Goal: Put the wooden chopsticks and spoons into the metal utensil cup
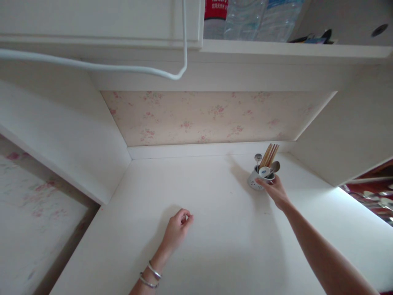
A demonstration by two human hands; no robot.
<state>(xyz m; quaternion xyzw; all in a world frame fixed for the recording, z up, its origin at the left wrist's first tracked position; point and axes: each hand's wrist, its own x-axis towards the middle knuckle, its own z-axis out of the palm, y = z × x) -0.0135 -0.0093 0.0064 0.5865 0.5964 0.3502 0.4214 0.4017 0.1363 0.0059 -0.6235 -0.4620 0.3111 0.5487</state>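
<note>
Your right hand (275, 192) is gripping the rim of the white utensil holder (254, 180), thumb at the front, and the holder is sitting toward the back right of the white counter (211, 246)! Rising out of it, the wooden chopsticks (270, 155) are leaning together, with one metal spoon (258, 157) standing to their left and a darker spoon (275, 166) tilting out to the right. A white round piece (264, 172) is showing in the holder's mouth, and small holes are dotting its side.

Out to the left, nearer to you, your left hand (180, 223) is hovering or resting over the counter, I can't tell which; its fingers are curling in, thumb and fingertips close together, well apart from the holder. Two silver bangles (154, 270) are circling that wrist. Behind the counter, floral wallpaper (199, 119) is filling the back panel, while overhead a white cable (123, 68) is running below the cabinet and clear plastic bottles (245, 18) are sitting on the open shelf (291, 48).
</note>
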